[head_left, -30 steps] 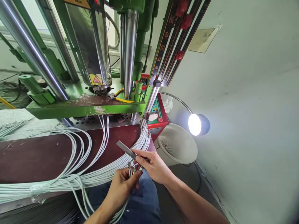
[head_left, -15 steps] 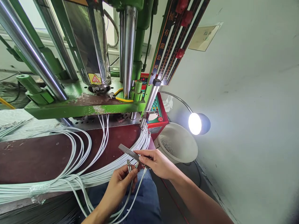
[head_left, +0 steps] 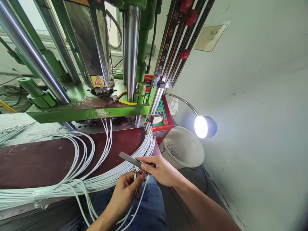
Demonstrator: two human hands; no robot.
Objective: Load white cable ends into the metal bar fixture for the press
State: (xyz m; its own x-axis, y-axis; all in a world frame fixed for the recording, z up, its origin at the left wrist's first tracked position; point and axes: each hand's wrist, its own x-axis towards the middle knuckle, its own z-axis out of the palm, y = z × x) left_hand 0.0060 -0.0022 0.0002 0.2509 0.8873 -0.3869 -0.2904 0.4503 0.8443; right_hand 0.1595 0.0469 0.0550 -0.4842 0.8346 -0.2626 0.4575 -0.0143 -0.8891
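Near the table's front edge, our left hand (head_left: 126,189) pinches thin white cable ends (head_left: 134,171) upright; just right, our right hand (head_left: 160,170) clamps a flat grey metal strip (head_left: 128,159) pointing far-left.

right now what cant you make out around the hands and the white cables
- Head view: cable ends pinched by the left hand are too small to show their type.
- Far end of the flat metal bar is covered by the right hand.
- White cable bundle is cut off by the left edge.
- Contents of the white bucket: tiny, unclear.
- Machine: its top is cut off by the upper edge.
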